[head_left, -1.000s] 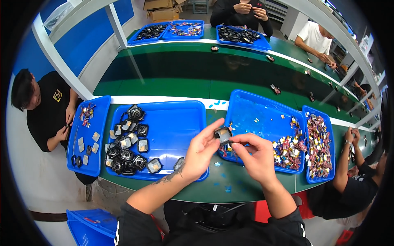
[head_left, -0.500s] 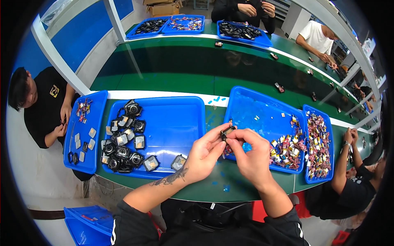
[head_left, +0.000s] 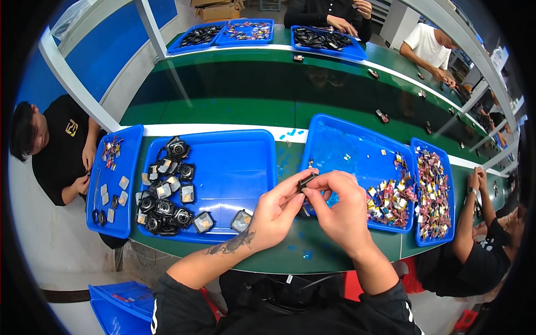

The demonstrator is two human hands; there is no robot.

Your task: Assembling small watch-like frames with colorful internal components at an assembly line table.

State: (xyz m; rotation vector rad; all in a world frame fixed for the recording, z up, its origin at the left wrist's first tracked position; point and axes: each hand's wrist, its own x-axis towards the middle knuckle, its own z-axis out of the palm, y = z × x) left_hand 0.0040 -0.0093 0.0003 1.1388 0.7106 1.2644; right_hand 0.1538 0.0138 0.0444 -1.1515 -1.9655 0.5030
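Both my hands meet above the near table edge, around a small black watch case (head_left: 304, 182). My left hand (head_left: 277, 211) grips it between thumb and fingers. The thumb and fingertips of my right hand (head_left: 341, 207) pinch its other side. The case is tilted almost edge-on, and my fingers hide part of it. Left of my hands, a blue tray (head_left: 234, 156) carries several black watch cases (head_left: 166, 207), some with pale square backs. Just beyond my right hand is another blue tray (head_left: 357, 162) with a heap of small yellow, silver and pink parts (head_left: 391, 202).
A narrow tray (head_left: 414, 187) of similar small parts stands at the right, and one with loose pieces (head_left: 125, 153) at the left. Beyond a white rail runs a green conveyor belt (head_left: 223, 100) bearing scattered parts. Co-workers sit at left, right and across. Blue film scraps (head_left: 307, 254) lie nearby.
The watch case has turned in my fingers and shows more of its edge. My hands stay in nearly the same place. Across the belt, a co-worker's hand has lowered toward a tray.
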